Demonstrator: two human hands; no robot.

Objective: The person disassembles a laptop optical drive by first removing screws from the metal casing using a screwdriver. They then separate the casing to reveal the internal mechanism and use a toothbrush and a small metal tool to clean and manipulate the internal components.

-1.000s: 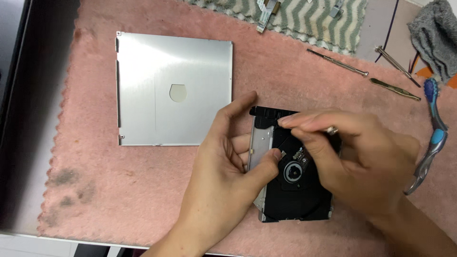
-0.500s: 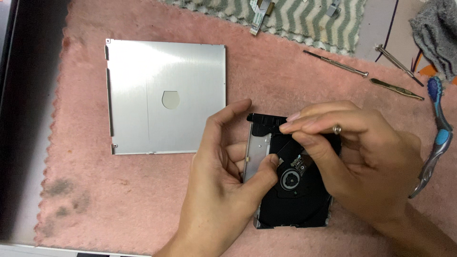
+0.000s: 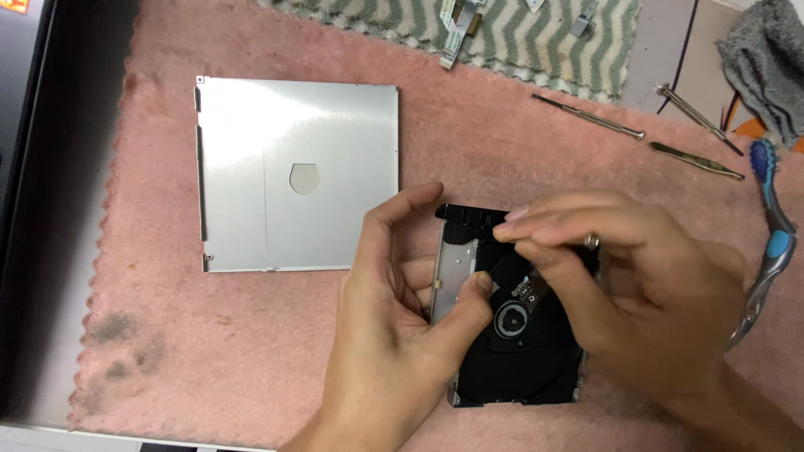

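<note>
Head camera looks steeply down, close, onto the pink mat [image 3: 251, 351].

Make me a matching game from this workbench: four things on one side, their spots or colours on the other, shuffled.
Things:
1. metal cover plate
2. disc drive
3. toothbrush
4. screwdrivers

Descriptions:
A. blue and grey, at the far right edge
B. thin and metallic, lying upper right on the pink mat
C. black, held between both hands
D. silver, flat, with a small hole in the middle

Pairs: 1-D, 2-C, 3-A, 4-B
</note>
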